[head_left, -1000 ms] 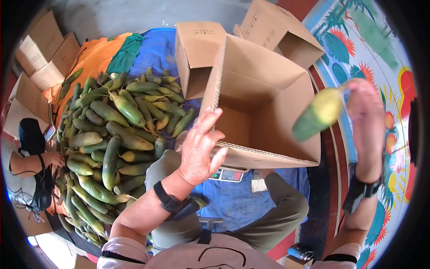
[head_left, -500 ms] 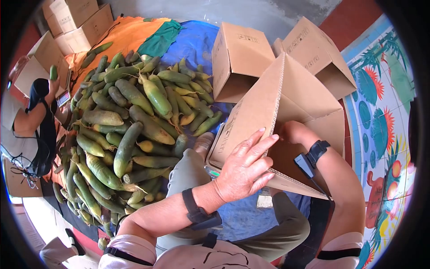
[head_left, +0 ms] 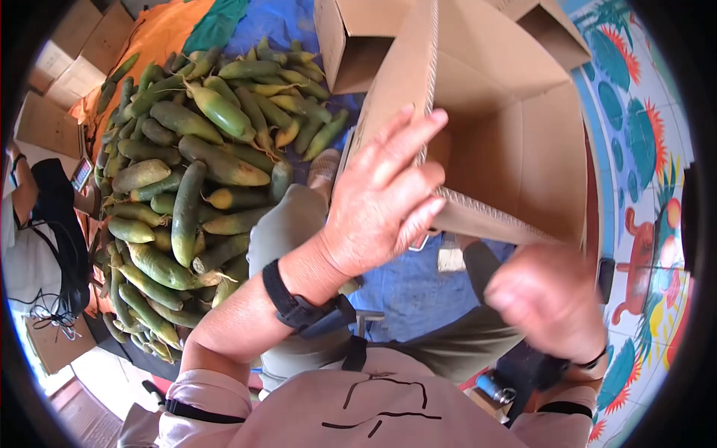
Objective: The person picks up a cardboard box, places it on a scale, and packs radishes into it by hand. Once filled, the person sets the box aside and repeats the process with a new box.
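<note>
An open cardboard box (head_left: 515,149) stands in front of me, tilted, with its opening facing up toward me. My left hand (head_left: 385,190) is at the box's near left corner, its fingers closed over the top edge. My right hand (head_left: 549,299) is just outside the near wall, toward my body, smeared by motion; its fingers cannot be made out. Inside the box I see bare cardboard walls and a shadowed bottom. To the left lies a large heap of long green radishes (head_left: 187,216), some with thin roots.
Another cardboard box (head_left: 377,19) stands behind mine. Stacked boxes (head_left: 89,52) are at the far left, near a co-worker's arm (head_left: 26,183). Blue sheeting (head_left: 403,299) covers the floor between my legs. A painted tile wall (head_left: 635,172) borders the right side.
My right hand has come out of the box and moved down toward me. My left hand stays at the box edge. The view has shifted, and the co-worker no longer shows a radish in hand.
</note>
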`<control>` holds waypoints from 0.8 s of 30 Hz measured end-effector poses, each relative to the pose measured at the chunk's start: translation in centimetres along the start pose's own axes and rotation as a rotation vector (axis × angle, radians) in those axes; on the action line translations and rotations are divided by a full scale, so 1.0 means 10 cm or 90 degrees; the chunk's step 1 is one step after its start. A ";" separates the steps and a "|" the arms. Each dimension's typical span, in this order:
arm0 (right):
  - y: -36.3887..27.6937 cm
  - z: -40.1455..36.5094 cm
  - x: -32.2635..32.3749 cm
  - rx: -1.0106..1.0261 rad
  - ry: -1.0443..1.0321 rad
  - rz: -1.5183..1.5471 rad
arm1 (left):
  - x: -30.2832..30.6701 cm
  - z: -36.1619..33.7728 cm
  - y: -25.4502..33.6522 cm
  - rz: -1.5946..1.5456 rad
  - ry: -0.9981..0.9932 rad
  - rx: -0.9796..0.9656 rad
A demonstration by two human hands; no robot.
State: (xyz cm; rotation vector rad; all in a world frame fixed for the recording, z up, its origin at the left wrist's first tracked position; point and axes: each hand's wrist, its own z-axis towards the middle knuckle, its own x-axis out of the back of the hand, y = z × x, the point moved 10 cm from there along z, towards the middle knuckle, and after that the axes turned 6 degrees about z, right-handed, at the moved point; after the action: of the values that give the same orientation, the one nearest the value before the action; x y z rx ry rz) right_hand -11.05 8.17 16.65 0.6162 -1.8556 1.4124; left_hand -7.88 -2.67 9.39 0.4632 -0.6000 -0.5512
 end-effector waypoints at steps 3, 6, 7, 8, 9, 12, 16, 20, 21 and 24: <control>0.63 -0.14 -1.10 -0.032 -0.210 0.070 | -0.01 -0.01 -0.01 0.009 0.001 -0.032; 1.99 -0.20 -2.36 -0.180 -0.255 0.105 | -0.03 -0.05 0.00 0.004 0.004 -0.070; 2.34 -0.23 -2.78 -0.246 -0.320 0.060 | -0.03 -0.04 0.00 0.004 -0.004 -0.069; 2.62 -0.24 -3.23 -0.262 -0.373 0.099 | -0.03 -0.03 0.00 0.013 -0.011 -0.066; 2.90 -0.26 -3.68 -0.280 -0.426 0.136 | -0.02 -0.03 0.01 0.021 -0.019 -0.061; 3.17 -0.18 -4.68 -0.194 -0.367 0.084 | -0.04 -0.01 0.00 0.043 -0.058 -0.078; 3.18 -0.16 -5.67 -0.167 -0.248 0.203 | -0.05 -0.05 -0.05 0.036 -0.084 -0.023; 3.11 -0.25 -5.97 -0.221 -0.317 0.196 | -0.01 -0.06 -0.04 0.007 -0.096 0.012; 3.13 -0.25 -5.98 -0.228 -0.332 0.196 | -0.02 -0.09 -0.06 0.000 -0.093 0.005; 3.17 -0.26 -5.93 -0.241 -0.369 0.197 | -0.01 -0.12 -0.06 -0.011 -0.052 -0.027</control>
State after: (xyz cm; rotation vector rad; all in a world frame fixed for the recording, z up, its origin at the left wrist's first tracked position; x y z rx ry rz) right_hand 3.85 16.94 -48.37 0.5994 -2.6937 1.0764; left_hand -7.40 -2.75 8.10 0.4070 -0.6621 -0.5999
